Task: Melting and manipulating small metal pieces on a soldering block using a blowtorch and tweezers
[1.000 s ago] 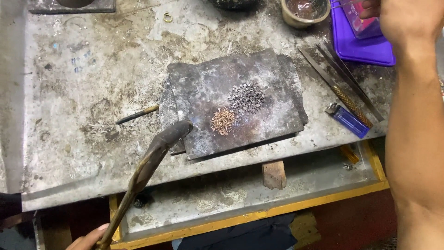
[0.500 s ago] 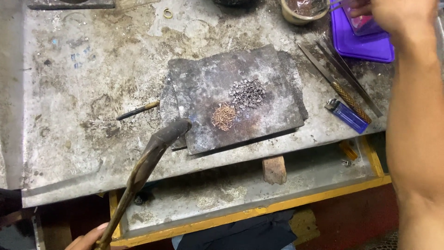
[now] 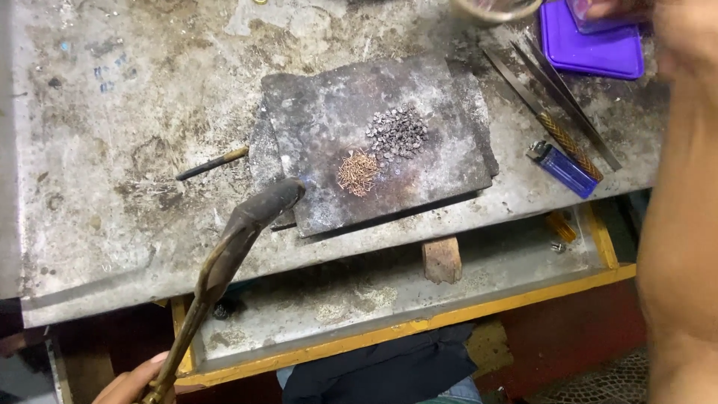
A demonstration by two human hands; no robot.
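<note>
— Brass in the near corner: our left hand point(image 3: 138, 381) grips the torch point(image 3: 239, 247), its nozzle aimed at the copper-coloured scraps point(image 3: 357, 172) on the charred slab point(image 3: 329, 105).

— We judge heating is underway; next calls for a steady flame. Our right hand point(image 3: 658, 22), blurred, reaches the purple tray point(image 3: 591, 49); whether it clasps anything we cannot tell. Grey bits point(image 3: 398, 131), a blue lighter point(image 3: 565, 168) and tweezers point(image 3: 553, 112) lie on the scarred metal surface point(image 3: 112, 150).

Your torch point(image 3: 239, 239) tip at slab point(image 3: 314, 120) near-left edge. Two heaps on slab: wire bits point(image 3: 357, 173) nearer you, chips point(image 3: 397, 132) behind-right. Lighter point(image 3: 562, 167), tweezers point(image 3: 550, 120) right of slab.
</note>
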